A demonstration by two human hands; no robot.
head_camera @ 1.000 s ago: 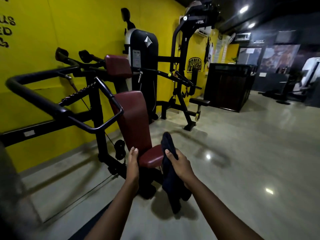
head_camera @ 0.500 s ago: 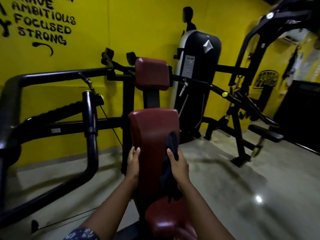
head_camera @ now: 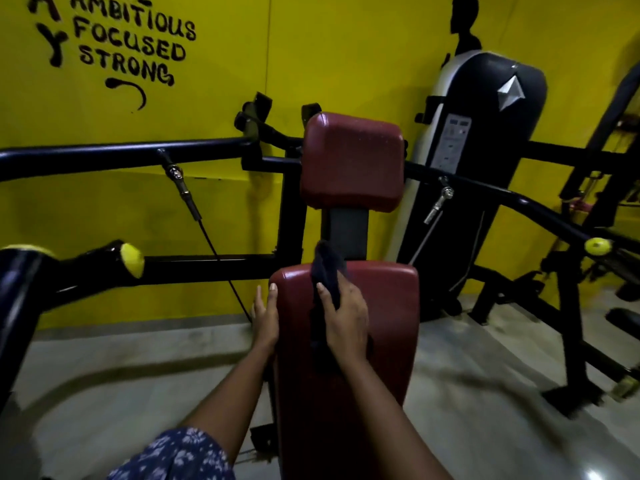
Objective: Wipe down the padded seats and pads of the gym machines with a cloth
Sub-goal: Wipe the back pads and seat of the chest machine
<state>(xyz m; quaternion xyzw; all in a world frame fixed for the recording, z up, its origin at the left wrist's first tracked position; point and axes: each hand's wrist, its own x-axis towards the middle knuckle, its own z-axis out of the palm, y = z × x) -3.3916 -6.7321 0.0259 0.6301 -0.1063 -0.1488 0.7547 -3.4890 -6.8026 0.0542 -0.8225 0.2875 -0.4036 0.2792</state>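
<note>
A dark red padded backrest [head_camera: 384, 327] stands upright in front of me, with a smaller dark red head pad [head_camera: 351, 161] above it on a black post. My right hand [head_camera: 346, 320] holds a dark cloth [head_camera: 327, 271] and presses it against the upper part of the backrest; the cloth's tip sticks up over the top edge. My left hand [head_camera: 265, 315] lies with straight fingers along the backrest's left side edge. The seat below is hidden by my arms.
Black machine arms [head_camera: 121, 155] with yellow end caps [head_camera: 133, 259] reach out on both sides. A black and white weight stack cover [head_camera: 485, 140] stands behind on the right. The yellow wall [head_camera: 346, 46] is close behind; grey floor lies around.
I have moved closer and my view has risen. My right hand has slid the cloth up the backrest toward its top edge. My left hand stays on the left side edge.
</note>
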